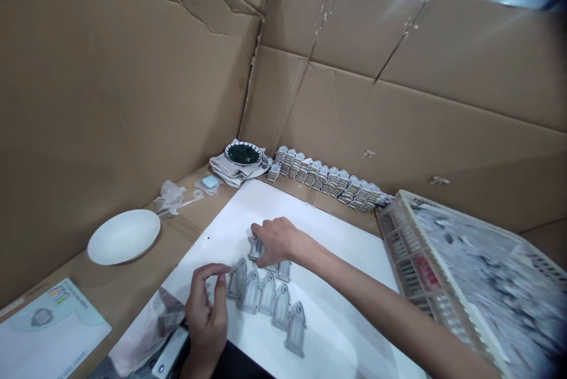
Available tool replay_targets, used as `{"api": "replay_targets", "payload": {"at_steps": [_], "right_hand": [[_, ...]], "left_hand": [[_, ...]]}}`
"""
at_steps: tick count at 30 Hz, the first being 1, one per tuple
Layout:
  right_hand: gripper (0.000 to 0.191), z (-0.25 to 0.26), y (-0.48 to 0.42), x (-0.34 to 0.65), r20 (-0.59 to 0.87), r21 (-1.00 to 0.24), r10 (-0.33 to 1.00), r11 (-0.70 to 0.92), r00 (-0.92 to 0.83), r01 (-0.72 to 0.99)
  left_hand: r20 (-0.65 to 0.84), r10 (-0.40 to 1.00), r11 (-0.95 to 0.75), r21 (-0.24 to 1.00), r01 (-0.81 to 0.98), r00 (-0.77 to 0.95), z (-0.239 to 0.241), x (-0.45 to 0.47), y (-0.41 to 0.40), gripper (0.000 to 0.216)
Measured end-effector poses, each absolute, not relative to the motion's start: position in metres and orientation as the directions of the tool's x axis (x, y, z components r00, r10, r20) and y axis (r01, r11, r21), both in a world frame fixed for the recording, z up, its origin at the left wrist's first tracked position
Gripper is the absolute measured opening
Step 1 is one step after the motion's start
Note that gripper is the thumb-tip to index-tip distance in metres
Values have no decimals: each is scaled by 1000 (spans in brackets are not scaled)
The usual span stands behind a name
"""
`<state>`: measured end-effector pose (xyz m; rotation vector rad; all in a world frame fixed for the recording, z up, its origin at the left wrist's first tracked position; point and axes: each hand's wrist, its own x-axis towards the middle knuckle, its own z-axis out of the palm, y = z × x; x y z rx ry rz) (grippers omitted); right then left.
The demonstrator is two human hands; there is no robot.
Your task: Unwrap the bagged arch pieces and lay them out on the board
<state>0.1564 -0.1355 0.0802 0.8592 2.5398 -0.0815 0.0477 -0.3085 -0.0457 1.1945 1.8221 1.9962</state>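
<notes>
My right hand [278, 241] reaches over the white board [349, 320], its fingers closed on a small grey arch-shaped piece [254, 249]. The hand covers part of the pieces beneath it; another grey piece [284, 271] shows just below the wrist. Nearer to me, several pointed-arch grey pieces lie in a slanting row, from the leftmost piece [237, 280] to the lowest piece [295, 329]. Beside the leftmost one is my left hand [207, 308], fingers curved with a gap between thumb and forefinger. Whether its fingertip touches that piece, I cannot tell.
Stacked small pieces [325, 179] line the back cardboard wall. A plastic crate [401, 249] of grey items stands right. Leftward are a white plate [124, 237], a dish of dark green stuff [243, 154] on folded paper, a plastic bag [170, 197] and a printed sheet [53, 332].
</notes>
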Motion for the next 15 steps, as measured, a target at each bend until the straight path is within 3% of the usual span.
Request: {"api": "replay_targets", "payload": {"at_steps": [15], "right_hand": [[65,88,-125,182,-365,67,562,811,-742,581]], "left_hand": [[404,639,-228,912,340,-655,-54,45,-308,10]]}}
